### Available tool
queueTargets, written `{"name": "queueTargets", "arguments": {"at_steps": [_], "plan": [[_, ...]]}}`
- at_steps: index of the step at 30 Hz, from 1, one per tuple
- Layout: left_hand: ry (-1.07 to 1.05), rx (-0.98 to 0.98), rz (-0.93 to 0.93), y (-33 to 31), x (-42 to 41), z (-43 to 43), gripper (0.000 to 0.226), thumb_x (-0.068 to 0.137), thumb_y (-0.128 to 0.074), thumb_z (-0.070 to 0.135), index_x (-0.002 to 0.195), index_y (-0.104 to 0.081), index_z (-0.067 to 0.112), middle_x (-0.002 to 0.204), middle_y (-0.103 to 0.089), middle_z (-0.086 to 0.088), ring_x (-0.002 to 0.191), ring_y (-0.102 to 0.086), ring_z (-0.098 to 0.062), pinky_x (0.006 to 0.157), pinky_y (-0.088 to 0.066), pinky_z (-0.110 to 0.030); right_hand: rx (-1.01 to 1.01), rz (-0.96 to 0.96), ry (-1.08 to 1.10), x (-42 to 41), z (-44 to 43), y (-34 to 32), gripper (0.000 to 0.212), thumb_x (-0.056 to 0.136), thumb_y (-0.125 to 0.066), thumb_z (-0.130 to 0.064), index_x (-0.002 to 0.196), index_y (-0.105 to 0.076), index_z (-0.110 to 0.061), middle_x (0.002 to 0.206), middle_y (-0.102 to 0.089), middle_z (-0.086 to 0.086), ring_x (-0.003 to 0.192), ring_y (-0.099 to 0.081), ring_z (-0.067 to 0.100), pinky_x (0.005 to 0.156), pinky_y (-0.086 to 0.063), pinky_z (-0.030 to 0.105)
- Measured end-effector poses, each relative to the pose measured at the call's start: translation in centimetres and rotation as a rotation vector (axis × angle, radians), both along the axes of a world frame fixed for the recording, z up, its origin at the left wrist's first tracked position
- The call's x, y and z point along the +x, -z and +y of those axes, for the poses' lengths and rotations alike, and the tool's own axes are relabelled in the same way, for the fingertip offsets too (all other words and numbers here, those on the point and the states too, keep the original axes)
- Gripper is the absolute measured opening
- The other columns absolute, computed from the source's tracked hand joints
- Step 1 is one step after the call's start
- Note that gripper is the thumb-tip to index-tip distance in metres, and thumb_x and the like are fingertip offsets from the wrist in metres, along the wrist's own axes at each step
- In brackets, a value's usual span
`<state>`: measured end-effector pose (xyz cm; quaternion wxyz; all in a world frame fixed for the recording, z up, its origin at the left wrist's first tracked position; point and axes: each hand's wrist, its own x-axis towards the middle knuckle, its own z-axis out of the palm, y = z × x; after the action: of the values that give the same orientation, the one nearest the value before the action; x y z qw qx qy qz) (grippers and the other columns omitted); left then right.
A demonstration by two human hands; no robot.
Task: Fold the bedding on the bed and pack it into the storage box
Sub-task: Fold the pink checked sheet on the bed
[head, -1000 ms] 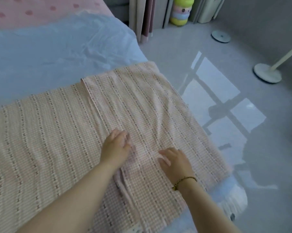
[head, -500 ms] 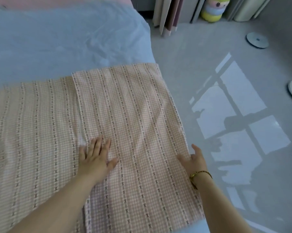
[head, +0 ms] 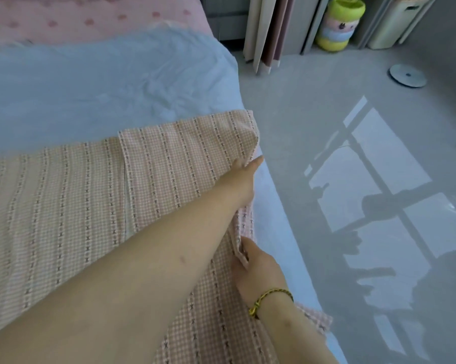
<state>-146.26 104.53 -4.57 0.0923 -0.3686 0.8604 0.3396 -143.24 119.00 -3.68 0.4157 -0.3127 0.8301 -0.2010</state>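
Noting 2 hands on the right edge of the checked cloth (head: 169, 166), part-folded across the bed (head: 103, 88). Our left hand (head: 244, 170) reaches over and lifts the far stretch, fingers tucked under, out of sight; our right hand (head: 258, 269) pinches a bunch nearer us. Risks, as we judge: grips this close leave the far corner sagging, layers slip apart, the fold lands crooked, the loose end slides to the floor (head: 313, 114). No storage box in view.
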Motion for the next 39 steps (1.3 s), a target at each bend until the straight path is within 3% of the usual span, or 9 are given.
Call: {"name": "queueTargets", "arguments": {"at_steps": [4, 12, 16, 21, 25, 29, 32, 36, 39], "plan": [[-0.019, -0.01, 0.007, 0.4, 1.8, -1.3, 0.06, 0.093, -0.037, 0.002, 0.146, -0.024, 0.028, 0.156, -0.002, -0.005, 0.139, -0.024, -0.026, 0.11, -0.026, -0.029, -0.044, -0.035, -0.078, 1.2, -0.5, -0.6, 0.041, 0.096, -0.039, -0.022, 0.137, -0.035, -0.022, 0.129, -0.055, 0.002, 0.111, -0.053, 0.024, 0.086, -0.042, 0.026], [-0.258, -0.019, 0.361, -2.4, 12.8, -5.1, 0.061, 0.092, -0.035, -0.004, 0.147, -0.018, 0.014, 0.155, -0.016, -0.003, 0.141, -0.017, -0.016, 0.111, -0.012, -0.019, -0.155, -0.075, -0.244, 10.2, -3.6, -3.1, 0.051, 0.099, -0.035, -0.025, 0.146, -0.015, -0.027, 0.139, -0.046, -0.001, 0.122, -0.048, 0.021, 0.096, -0.04, 0.026], [-0.315, 0.069, 0.496, -3.5, 22.4, -9.0, 0.062, 0.091, -0.037, -0.008, 0.147, -0.019, 0.013, 0.151, -0.022, 0.002, 0.137, -0.024, -0.011, 0.096, -0.015, -0.001, -0.12, 0.004, -0.292, 19.2, -7.0, -3.3, 0.055, 0.099, -0.031, -0.026, 0.148, -0.005, -0.027, 0.14, -0.046, -0.001, 0.12, -0.049, 0.021, 0.099, -0.041, 0.031], [-0.501, 0.316, 0.545, -1.4, 34.4, -14.4, 0.068, 0.086, -0.048, -0.011, 0.145, -0.028, 0.016, 0.141, -0.04, 0.002, 0.121, -0.044, -0.009, 0.098, -0.035, -0.016, 0.071, 0.039, -0.362, 31.8, -12.2, -1.2, 0.062, 0.099, -0.028, -0.017, 0.147, 0.011, -0.021, 0.149, -0.03, -0.001, 0.12, -0.05, 0.025, 0.094, -0.04, 0.034], [-0.765, 0.696, 0.672, 1.0, 40.6, -18.4, 0.061, 0.088, -0.033, -0.015, 0.142, -0.033, 0.013, 0.119, -0.056, 0.001, 0.091, -0.055, -0.01, 0.069, -0.043, -0.015, 0.135, 0.056, -0.4, 37.5, -14.7, 1.5, 0.062, 0.096, -0.029, -0.01, 0.148, 0.005, -0.016, 0.155, -0.015, -0.003, 0.133, -0.035, 0.02, 0.101, -0.034, 0.033], [-0.822, 0.868, 0.658, 3.3, 43.7, -20.6, 0.043, 0.098, -0.037, 0.017, 0.14, -0.037, 0.027, 0.096, -0.056, 0.003, 0.078, -0.055, -0.012, 0.056, -0.052, -0.021, -0.113, 0.47, -0.239, 42.0, -14.8, 4.7, 0.048, 0.07, -0.035, -0.013, 0.103, -0.07, -0.02, 0.075, -0.068, 0.0, 0.07, -0.067, 0.016, 0.073, -0.04, 0.026], [-0.88, 0.886, 0.683, 4.1, 43.1, -21.2, 0.052, 0.097, -0.042, 0.018, 0.145, -0.024, 0.028, 0.092, -0.053, 0.002, 0.074, -0.05, -0.011, 0.059, -0.047, -0.023, -0.156, 0.649, -0.123, 44.5, -14.1, 6.1, 0.039, 0.069, -0.039, -0.015, 0.091, -0.071, -0.022, 0.076, -0.069, -0.001, 0.068, -0.066, 0.018, 0.074, -0.034, 0.03], [-0.888, 0.629, 0.661, 4.5, 41.5, -21.5, 0.075, 0.087, -0.054, -0.005, 0.148, -0.015, 0.015, 0.145, -0.034, -0.008, 0.12, -0.047, -0.018, 0.085, -0.043, -0.019, -0.095, 0.546, -0.124, 45.0, -13.4, 6.1, 0.044, 0.059, -0.055, -0.021, 0.102, -0.047, -0.016, 0.075, -0.071, 0.001, 0.065, -0.07, 0.019, 0.052, -0.054, 0.026], [-0.796, 0.516, 0.708, 3.8, 41.2, -21.9, 0.072, 0.084, -0.052, -0.014, 0.144, -0.026, 0.015, 0.118, -0.044, -0.009, 0.1, -0.05, -0.015, 0.062, -0.048, -0.008, -0.097, 0.469, -0.098, 45.2, -12.9, 6.4, 0.072, 0.03, -0.083, -0.022, 0.097, -0.054, -0.02, 0.068, -0.069, -0.005, 0.056, -0.068, 0.01, 0.036, -0.043, 0.014]]}}
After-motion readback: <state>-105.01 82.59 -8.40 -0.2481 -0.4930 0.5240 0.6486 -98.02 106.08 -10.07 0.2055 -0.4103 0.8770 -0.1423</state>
